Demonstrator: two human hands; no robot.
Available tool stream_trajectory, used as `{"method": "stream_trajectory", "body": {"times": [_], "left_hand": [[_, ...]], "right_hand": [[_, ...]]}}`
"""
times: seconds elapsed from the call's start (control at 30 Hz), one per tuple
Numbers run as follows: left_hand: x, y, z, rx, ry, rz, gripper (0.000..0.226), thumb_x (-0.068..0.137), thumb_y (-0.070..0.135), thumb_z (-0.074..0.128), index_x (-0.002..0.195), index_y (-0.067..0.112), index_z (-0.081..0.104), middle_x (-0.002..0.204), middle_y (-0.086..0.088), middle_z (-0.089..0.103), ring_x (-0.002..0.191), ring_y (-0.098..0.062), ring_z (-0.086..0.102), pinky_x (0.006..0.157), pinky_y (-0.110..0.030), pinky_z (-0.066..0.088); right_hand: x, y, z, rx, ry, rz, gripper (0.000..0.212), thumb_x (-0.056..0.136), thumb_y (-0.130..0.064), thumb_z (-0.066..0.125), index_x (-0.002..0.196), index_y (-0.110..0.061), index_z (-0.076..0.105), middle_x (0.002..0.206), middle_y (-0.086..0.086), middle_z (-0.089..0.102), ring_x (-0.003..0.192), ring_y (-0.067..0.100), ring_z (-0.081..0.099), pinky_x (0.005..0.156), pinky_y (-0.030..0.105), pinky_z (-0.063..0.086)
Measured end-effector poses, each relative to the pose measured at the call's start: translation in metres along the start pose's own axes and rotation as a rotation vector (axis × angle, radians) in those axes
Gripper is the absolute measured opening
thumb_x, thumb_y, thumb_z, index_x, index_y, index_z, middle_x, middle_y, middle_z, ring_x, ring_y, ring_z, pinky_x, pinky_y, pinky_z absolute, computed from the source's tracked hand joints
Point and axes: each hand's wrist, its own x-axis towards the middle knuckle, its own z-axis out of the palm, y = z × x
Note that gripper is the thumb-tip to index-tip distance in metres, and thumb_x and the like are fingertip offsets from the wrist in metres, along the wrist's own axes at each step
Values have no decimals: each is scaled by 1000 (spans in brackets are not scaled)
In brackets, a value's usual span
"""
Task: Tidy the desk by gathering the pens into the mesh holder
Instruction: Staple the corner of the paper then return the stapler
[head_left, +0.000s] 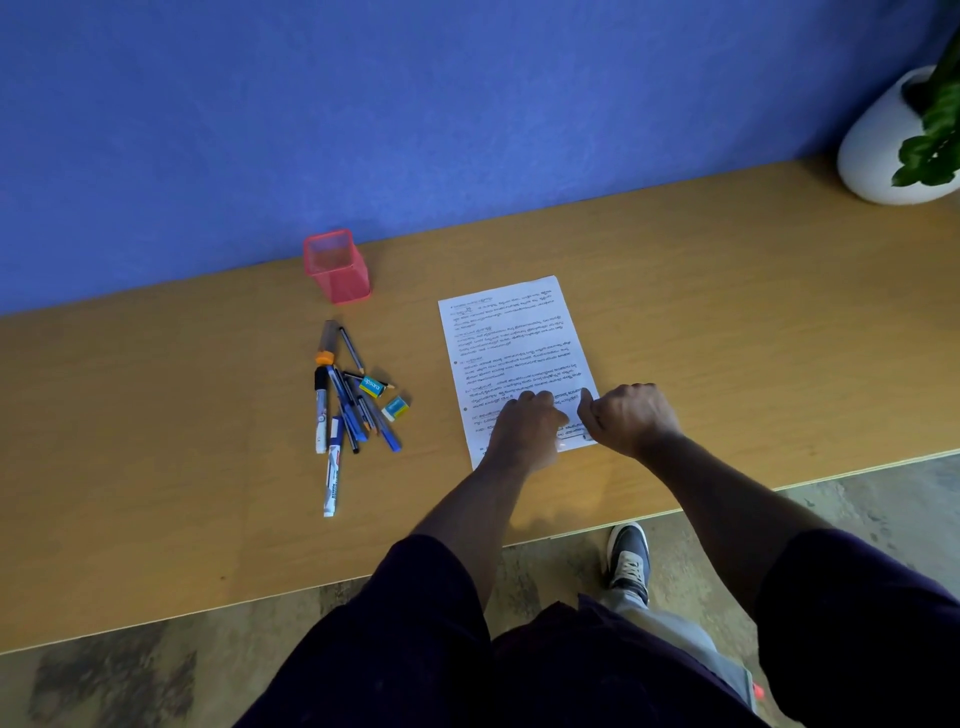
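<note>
The pink mesh holder (337, 267) stands empty at the back of the desk, by the blue wall. In front of it lies a loose heap of pens, pencils and markers (347, 410), with a white marker (332, 475) nearest me. Both hands are over the lower part of a printed sheet (511, 343). My left hand (524, 431) rests there with curled fingers. My right hand (631, 415) is curled, thumb out, at the right end of a dark pen (571, 438) lying between the two hands. Whether the left hand touches that pen is unclear.
Two small erasers (384, 397) lie at the right of the pen heap. A white plant pot (878, 140) with green leaves stands at the far right of the wooden desk (727, 291). Beyond the desk's front edge are the floor and my shoe (628, 561).
</note>
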Motion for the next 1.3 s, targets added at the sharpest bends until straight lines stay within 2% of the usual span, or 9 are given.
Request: {"method": "stream_trajectory", "body": {"times": [0.3, 0.47, 0.63, 0.7, 0.77, 0.9, 1.03, 1.23, 1.3], "left_hand": [[-3, 3, 0, -23, 47, -13, 41, 85, 14, 70, 123, 29, 70, 103, -5, 55, 100, -27, 55, 81, -40, 48], [-3, 3, 0, -38, 89, -4, 38, 82, 14, 72, 118, 26, 69, 99, -4, 57, 97, -27, 57, 77, -39, 48], [-7, 1, 4, -118, 146, -20, 35, 79, 12, 74, 113, 17, 69, 104, -5, 65, 100, -28, 60, 80, -40, 48], [-8, 0, 4, -136, 165, -21, 36, 79, 14, 75, 114, 16, 69, 105, -5, 66, 100, -28, 60, 81, -40, 49], [-8, 0, 3, -146, 179, -22, 35, 79, 17, 76, 114, 16, 69, 105, -4, 66, 100, -27, 60, 81, -40, 49], [-9, -1, 2, -155, 211, -32, 25, 82, 14, 70, 107, 16, 70, 100, -3, 66, 96, -27, 61, 77, -38, 50], [-11, -1, 0, -170, 234, -41, 24, 78, 6, 65, 100, 14, 71, 91, -4, 65, 89, -28, 61, 70, -35, 47], [-11, -4, 0, -205, 235, -50, 27, 77, 10, 65, 103, 15, 72, 95, -3, 67, 93, -26, 62, 76, -38, 54], [-10, -4, 0, -217, 247, -64, 26, 77, 9, 63, 101, 15, 72, 93, -2, 66, 92, -25, 61, 74, -37, 53]], "right_hand": [[1, -12, 1, -87, -55, -38, 58, 94, -27, 52, 41, -15, 30, 36, 2, 47, 30, 18, 29, 44, 19, 31], [1, -15, 2, -127, -90, -48, 58, 94, -28, 53, 43, -15, 31, 39, 3, 52, 30, 21, 46, 45, 20, 32], [1, -15, 3, -133, -128, -42, 56, 98, -31, 44, 45, -14, 33, 42, 2, 54, 33, 21, 47, 46, 21, 33], [1, -15, 4, -131, -134, -41, 57, 99, -32, 42, 45, -14, 32, 41, 0, 49, 33, 20, 40, 46, 21, 33], [2, -16, 5, -127, -132, -39, 58, 98, -31, 43, 45, -14, 29, 39, -2, 42, 31, 19, 35, 45, 20, 32], [2, -18, 7, -125, -84, -23, 57, 92, -27, 56, 42, -15, 31, 36, 0, 46, 27, 19, 40, 45, 19, 30], [3, -19, 10, -116, -88, -25, 58, 94, -28, 49, 42, -15, 31, 35, 0, 46, 28, 18, 37, 44, 20, 33], [4, -21, 11, -122, -144, -21, 58, 98, -30, 43, 44, -13, 34, 39, 0, 49, 32, 18, 36, 47, 20, 32], [4, -21, 9, -129, -139, -21, 57, 96, -28, 48, 43, -14, 32, 38, 0, 49, 30, 18, 39, 46, 21, 32]]}}
